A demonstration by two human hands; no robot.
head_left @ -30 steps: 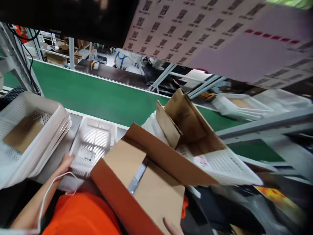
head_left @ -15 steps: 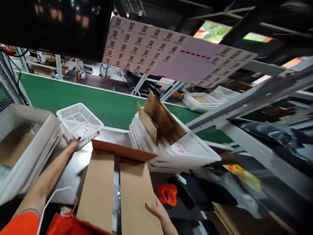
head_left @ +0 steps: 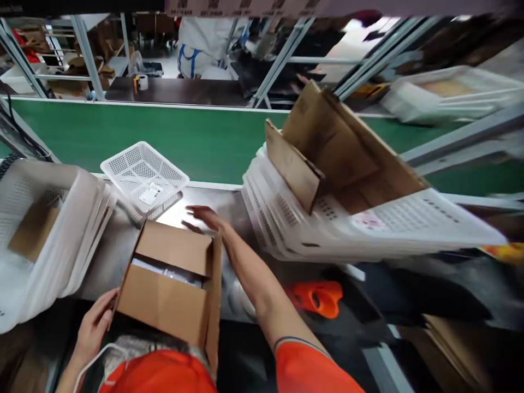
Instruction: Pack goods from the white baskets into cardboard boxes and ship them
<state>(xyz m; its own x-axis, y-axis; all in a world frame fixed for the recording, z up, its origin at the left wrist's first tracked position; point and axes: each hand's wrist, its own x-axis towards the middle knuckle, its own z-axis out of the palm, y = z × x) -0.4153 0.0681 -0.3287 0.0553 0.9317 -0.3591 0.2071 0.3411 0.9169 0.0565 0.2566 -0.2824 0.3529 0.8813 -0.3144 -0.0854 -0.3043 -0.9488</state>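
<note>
A cardboard box (head_left: 164,300) sits in front of me, its two long flaps folded in with a gap between them. Something in clear plastic (head_left: 167,271) shows through that gap. My left hand (head_left: 96,325) grips the box's left edge, thumb on the near side. Past the box's far right corner, my right hand (head_left: 204,216) reaches over the metal bench with fingers stretched out and nothing in them. To the left of those fingers stands a shallow white perforated basket (head_left: 141,172) with a label inside, apart from the hand.
Stacked white crates (head_left: 61,234) stand at left, cardboard in the top one. Tilted white baskets (head_left: 303,234) with cardboard pieces (head_left: 344,147) fill the right. An orange tape dispenser-like object (head_left: 323,299) lies below them. A green conveyor belt (head_left: 204,139) runs behind.
The box has turned about a quarter turn and shifted left. My left hand left the basket for the box edge; my right hand let go of the box and moved forward. The view tilted down.
</note>
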